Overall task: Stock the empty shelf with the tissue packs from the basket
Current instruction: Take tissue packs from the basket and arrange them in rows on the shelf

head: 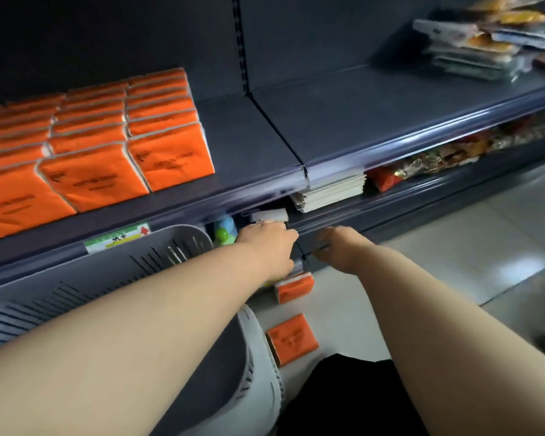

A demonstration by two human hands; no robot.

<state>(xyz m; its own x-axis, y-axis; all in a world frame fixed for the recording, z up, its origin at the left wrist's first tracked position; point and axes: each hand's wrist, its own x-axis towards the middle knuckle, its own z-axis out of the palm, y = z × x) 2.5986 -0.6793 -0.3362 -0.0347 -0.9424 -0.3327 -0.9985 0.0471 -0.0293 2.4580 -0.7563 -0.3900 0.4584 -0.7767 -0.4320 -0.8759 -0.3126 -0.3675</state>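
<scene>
Left hand point(269, 250) low over floor tissue pack point(294, 287), grip hidden, cannot tell. Right hand point(343, 250) just beside, fingers hidden too. Orange packs point(92, 143) fill shelf point(265, 146) left end.

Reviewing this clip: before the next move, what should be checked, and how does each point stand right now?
1. Room on the shelf beside the orange packs: ok, bare to their right.
2. Nothing left on the floor: not ok. One pack by the shelf foot and one pack nearer the basket lie there.
3. Grip of the left hand: cannot tell, its fingers are hidden.
4. Is the right hand free: ok, nothing visible in it.
5. Is the basket emptied: cannot tell, the arms cover much of it.
</scene>
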